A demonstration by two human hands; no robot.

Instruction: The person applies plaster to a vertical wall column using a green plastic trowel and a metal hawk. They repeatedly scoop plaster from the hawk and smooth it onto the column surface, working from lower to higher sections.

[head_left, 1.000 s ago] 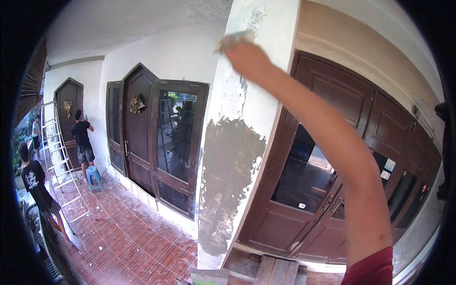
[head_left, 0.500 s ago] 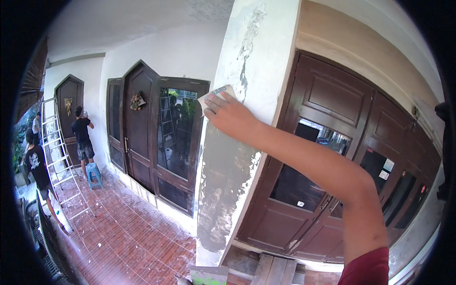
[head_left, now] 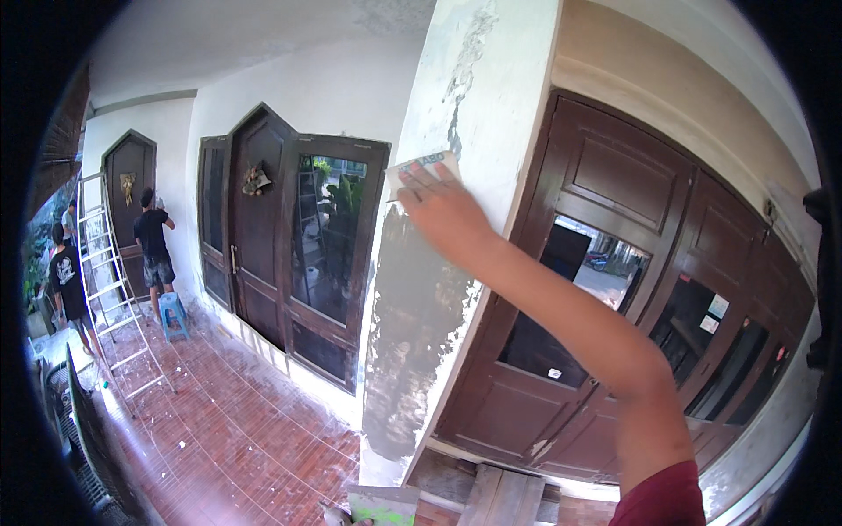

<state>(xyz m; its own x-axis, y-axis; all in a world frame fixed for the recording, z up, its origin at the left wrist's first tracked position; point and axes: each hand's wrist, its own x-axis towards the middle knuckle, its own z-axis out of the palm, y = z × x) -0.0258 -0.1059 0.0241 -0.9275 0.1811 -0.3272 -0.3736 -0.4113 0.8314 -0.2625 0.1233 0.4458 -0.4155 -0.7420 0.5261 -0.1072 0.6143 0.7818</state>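
Observation:
My right hand [head_left: 431, 195] presses a sheet of sandpaper [head_left: 436, 161] against the face of a white pillar [head_left: 504, 114]. Its fingers lie over the sheet, whose printed pale backing shows above and left of them. Just below the hand is a broad patch of grey filler [head_left: 412, 298] with ragged edges. A rough grey crack [head_left: 460, 83] runs up the paint above the sheet. The bare right forearm reaches in from the lower right, ending in a dark red sleeve. My left hand is out of sight.
Brown double doors [head_left: 614, 175] stand right of the pillar, with a wooden bench [head_left: 504, 498] below. Leftward are a dark door [head_left: 259, 219], a ladder [head_left: 123, 329], a blue stool [head_left: 173, 317] and people [head_left: 153, 232]. Debris dots the red tiled floor [head_left: 237, 421].
My right hand and the sandpaper have shifted slightly right and up across the pillar, away from its left edge. A person by the ladder has changed leg position.

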